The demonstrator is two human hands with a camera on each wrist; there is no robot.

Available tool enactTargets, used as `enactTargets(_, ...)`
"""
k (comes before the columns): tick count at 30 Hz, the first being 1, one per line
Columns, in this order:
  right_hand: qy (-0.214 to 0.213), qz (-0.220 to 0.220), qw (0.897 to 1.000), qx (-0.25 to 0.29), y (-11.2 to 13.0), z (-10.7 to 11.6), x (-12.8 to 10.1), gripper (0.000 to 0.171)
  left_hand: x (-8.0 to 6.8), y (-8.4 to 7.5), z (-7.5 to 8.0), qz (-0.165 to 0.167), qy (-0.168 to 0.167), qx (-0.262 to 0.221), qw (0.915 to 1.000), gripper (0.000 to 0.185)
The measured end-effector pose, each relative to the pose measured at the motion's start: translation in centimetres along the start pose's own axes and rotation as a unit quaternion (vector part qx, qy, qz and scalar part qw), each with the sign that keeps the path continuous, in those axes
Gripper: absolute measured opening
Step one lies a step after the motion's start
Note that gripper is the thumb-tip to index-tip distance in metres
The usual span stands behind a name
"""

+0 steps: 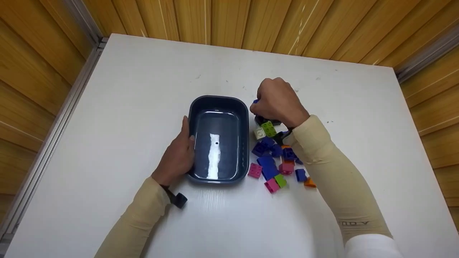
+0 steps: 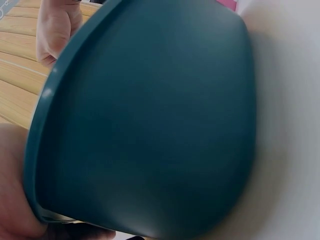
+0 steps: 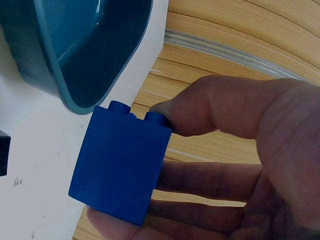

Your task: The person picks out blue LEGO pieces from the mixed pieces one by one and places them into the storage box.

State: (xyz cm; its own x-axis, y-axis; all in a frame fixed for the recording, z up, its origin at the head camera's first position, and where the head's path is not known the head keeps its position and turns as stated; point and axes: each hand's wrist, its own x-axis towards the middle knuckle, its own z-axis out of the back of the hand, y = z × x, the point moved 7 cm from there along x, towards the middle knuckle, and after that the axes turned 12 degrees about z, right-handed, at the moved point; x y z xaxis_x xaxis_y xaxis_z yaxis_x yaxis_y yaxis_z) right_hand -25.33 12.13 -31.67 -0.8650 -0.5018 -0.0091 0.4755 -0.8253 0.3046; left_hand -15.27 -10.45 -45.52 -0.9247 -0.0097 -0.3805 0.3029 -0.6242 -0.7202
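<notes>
A dark blue rectangular tub [image 1: 218, 138] stands empty on the white table [image 1: 125, 107]. My left hand [image 1: 178, 154] grips its left rim, thumb over the edge; in the left wrist view the tub's outer wall [image 2: 150, 120] fills the frame. My right hand [image 1: 278, 102] is curled just right of the tub's far corner, above the pile of bricks [image 1: 274, 157]. It pinches a blue brick [image 3: 120, 165] between thumb and fingers, and only a sliver of that blue brick [image 1: 255, 101] shows in the head view. The tub's rim [image 3: 75, 95] lies close behind it.
Loose bricks in blue, pink, green, orange and white lie scattered right of the tub, among them a green one [image 1: 268, 128] and a pink one [image 1: 255, 170]. Wooden slatted walls [image 1: 251, 21] enclose the table on three sides.
</notes>
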Motion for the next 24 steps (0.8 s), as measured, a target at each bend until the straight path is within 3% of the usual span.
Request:
enactTargets(5,0.011,-0.014,1.000,0.017,0.6,-0.3,0.5,0.022,-0.1,0.0,0.0,-0.004,-0.002,0.005,1.0000,0.067)
enactTargets(24,0.021,0.006,1.000,0.016,3.0,-0.6,2.0,0.016,-0.1,0.1,0.2,-0.003,-0.004,0.005,1.0000,0.067)
